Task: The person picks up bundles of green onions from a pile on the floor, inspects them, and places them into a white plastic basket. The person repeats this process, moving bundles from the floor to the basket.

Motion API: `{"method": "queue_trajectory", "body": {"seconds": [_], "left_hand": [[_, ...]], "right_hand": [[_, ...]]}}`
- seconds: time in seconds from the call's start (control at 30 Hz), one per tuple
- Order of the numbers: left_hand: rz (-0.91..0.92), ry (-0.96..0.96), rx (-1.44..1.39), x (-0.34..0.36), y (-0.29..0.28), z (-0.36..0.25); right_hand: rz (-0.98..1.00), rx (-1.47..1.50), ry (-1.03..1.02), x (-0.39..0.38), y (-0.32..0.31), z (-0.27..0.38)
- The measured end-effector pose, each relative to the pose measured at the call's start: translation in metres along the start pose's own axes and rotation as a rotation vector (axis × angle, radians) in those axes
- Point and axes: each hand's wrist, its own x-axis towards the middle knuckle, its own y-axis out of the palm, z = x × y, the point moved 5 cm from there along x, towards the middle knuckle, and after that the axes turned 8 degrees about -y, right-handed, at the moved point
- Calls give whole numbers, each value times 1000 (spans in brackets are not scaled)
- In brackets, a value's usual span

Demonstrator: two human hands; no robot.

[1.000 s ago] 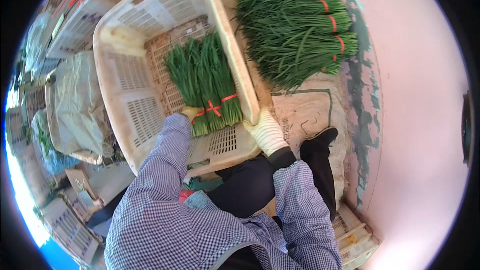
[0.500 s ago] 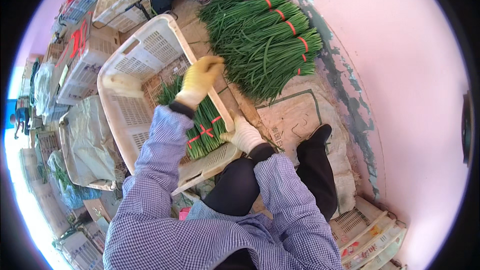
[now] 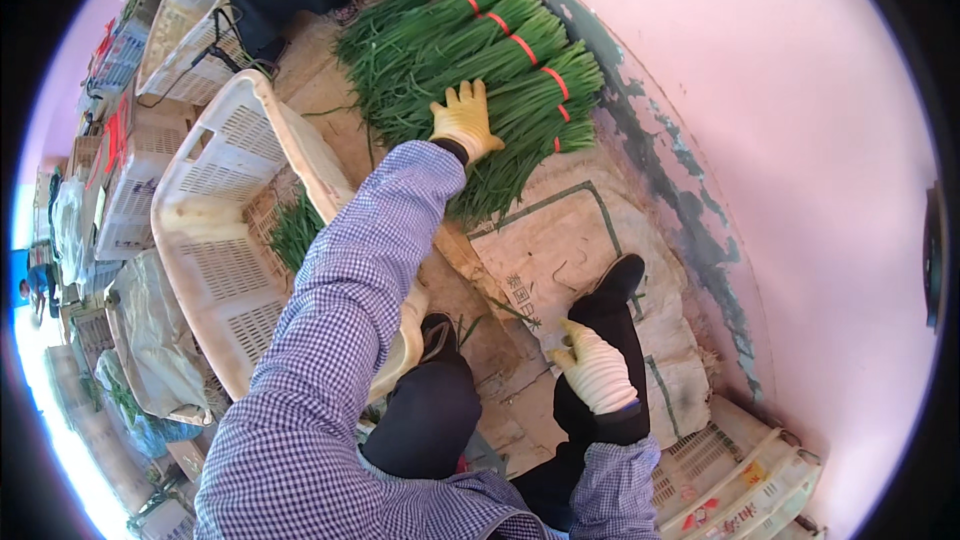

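Green bundles lie beneath the left hand I watch, its fingers spread; the right hand hangs apart, fingers loosely curled.

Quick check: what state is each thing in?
Bundles: tied with red bands, lying side by side
Left hand: spread open on the bundles
Right hand: open, fingers loosely bent, nothing visible in it
Crate: open-topped, greens inside
Sack: laid flat
Wall: paint peeling low down
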Motion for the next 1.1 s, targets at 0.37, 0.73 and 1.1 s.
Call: {"method": "queue_trajectory", "body": {"seconds": [0.37,0.73,1.1], "left_hand": [[122,-167,-302,67,51,11],[179,260,-212,18,-42,-10],[198,949,33,-87,-20,-54]], "right_hand": [[87,-268,-179,1,-6,20],[47,-206,-150,1,-5,18],[53,-204,-126,-1,1,4]]}}
